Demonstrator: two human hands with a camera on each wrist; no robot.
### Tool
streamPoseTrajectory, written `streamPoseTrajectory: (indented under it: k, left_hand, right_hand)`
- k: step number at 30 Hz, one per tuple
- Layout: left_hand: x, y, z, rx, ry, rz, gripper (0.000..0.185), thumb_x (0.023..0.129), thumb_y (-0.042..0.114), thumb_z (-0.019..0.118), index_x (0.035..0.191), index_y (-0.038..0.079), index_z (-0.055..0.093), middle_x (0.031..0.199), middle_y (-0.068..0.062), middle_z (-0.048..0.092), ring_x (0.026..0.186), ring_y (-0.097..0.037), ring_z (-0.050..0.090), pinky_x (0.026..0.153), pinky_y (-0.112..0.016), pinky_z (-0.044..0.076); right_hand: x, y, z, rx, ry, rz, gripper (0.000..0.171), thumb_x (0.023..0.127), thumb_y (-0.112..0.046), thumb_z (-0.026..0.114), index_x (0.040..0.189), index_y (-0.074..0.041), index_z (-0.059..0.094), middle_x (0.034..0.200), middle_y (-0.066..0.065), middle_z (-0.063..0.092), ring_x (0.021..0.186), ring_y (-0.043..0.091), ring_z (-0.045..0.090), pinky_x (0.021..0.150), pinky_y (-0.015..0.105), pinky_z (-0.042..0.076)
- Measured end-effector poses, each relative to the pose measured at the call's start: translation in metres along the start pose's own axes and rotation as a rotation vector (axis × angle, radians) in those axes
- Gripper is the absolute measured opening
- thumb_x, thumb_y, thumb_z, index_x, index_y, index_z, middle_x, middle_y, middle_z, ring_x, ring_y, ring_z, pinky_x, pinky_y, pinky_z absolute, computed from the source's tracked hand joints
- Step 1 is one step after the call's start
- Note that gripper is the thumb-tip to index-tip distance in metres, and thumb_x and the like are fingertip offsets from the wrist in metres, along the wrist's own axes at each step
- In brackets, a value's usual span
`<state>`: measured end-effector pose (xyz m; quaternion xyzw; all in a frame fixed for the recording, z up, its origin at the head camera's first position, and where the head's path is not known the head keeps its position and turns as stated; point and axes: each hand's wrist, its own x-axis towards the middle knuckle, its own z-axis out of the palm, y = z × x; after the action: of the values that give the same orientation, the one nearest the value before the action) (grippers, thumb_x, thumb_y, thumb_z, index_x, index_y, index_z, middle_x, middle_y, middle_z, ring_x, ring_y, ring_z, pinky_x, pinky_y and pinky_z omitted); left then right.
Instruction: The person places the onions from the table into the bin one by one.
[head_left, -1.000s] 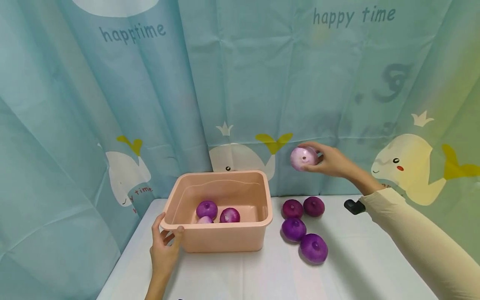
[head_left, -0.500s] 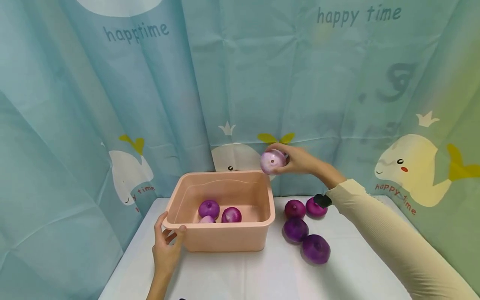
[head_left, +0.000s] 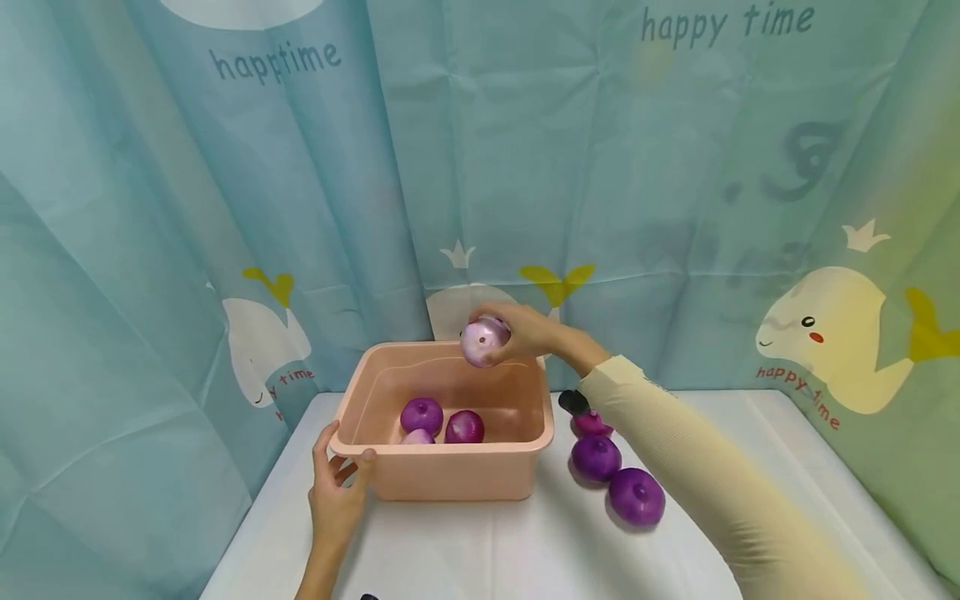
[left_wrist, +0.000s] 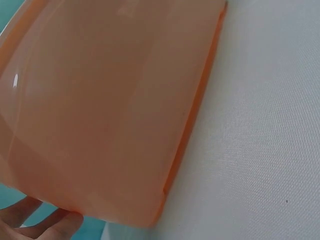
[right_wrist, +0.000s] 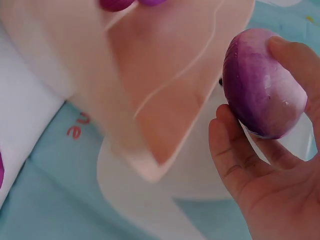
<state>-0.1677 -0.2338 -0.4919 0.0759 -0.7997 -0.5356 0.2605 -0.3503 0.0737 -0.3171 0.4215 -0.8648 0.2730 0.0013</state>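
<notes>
A pink plastic basin [head_left: 450, 475] stands on the white table with several purple onions [head_left: 422, 414] inside. My right hand [head_left: 525, 329] holds a pale purple onion [head_left: 484, 341] in the air above the basin's far right corner; the right wrist view shows the fingers [right_wrist: 235, 155] curled around that onion [right_wrist: 262, 82]. My left hand [head_left: 336, 492] grips the basin's near left corner, thumb over the rim. In the left wrist view only the basin wall [left_wrist: 105, 100] and fingertips [left_wrist: 45, 222] show.
Three more purple onions [head_left: 636, 496] lie on the white table [head_left: 525, 550] right of the basin, one partly behind my sleeve. A teal whale-print curtain [head_left: 675, 208] hangs close behind and on both sides.
My right hand has carried the pale onion leftward from above the loose onions to over the basin's far right corner. The left hand has stayed on the basin's corner.
</notes>
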Motion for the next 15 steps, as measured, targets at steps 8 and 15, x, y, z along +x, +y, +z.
streamPoseTrajectory:
  k: [8,15]
  left_hand:
    - [0.0,-0.001,0.001,0.006,0.015,0.008,0.073,0.098,0.021,0.072,0.159,0.027,0.032,0.153,-0.017,0.049,0.117,-0.033,0.063,0.081,-0.008,0.05]
    - [0.001,-0.001,0.0,-0.006,0.016,0.017,0.072,0.098,0.022,0.071,0.159,0.027,0.033,0.151,-0.018,0.05,0.114,-0.035,0.065,0.079,-0.009,0.05]
  right_hand:
    - [0.018,-0.009,0.021,-0.018,-0.025,-0.05,0.059,0.076,-0.02,0.091,0.127,-0.011,0.062,0.121,0.007,0.067,0.109,0.025,0.06,0.097,0.039,0.05]
    - [0.024,-0.011,0.031,0.019,-0.083,-0.05,0.057,0.078,-0.013,0.088,0.128,-0.009,0.06,0.122,0.01,0.065,0.11,0.026,0.059,0.099,0.038,0.049]
